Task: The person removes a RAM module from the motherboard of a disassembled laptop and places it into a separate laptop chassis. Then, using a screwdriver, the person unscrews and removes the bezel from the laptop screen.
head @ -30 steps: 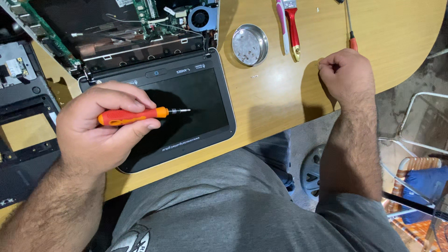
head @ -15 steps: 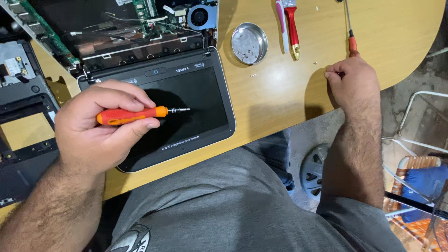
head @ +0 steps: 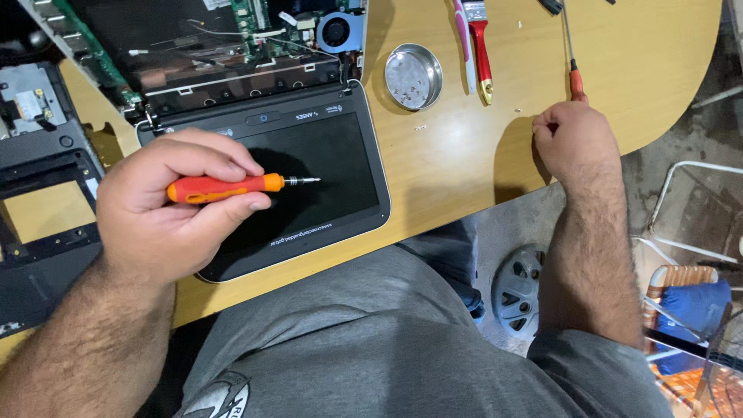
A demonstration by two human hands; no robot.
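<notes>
My left hand [head: 166,224] is shut on a small orange screwdriver [head: 224,188], held level with its tip pointing right above the black laptop screen panel [head: 333,155]. My right hand [head: 573,139] rests on the wooden table [head: 457,162] near its right edge, fingers curled under. It lies just below the orange handle of a second, thin screwdriver [head: 576,81], and I cannot see whether the fingers touch it. Behind the screen panel sits the opened laptop base [head: 217,54] with bare circuit boards and a round fan [head: 337,31].
A round metal dish [head: 413,76] with tiny screws stands behind the panel. A red-handled brush [head: 481,46] and a pink tool [head: 462,31] lie beside it. Black laptop cover parts [head: 46,224] lie at the left. On the floor are a fan guard [head: 515,290] and a chair [head: 693,302].
My right hand has slid away from me across the table, closer to the thin screwdriver's handle. My left hand and its screwdriver have hardly moved.
</notes>
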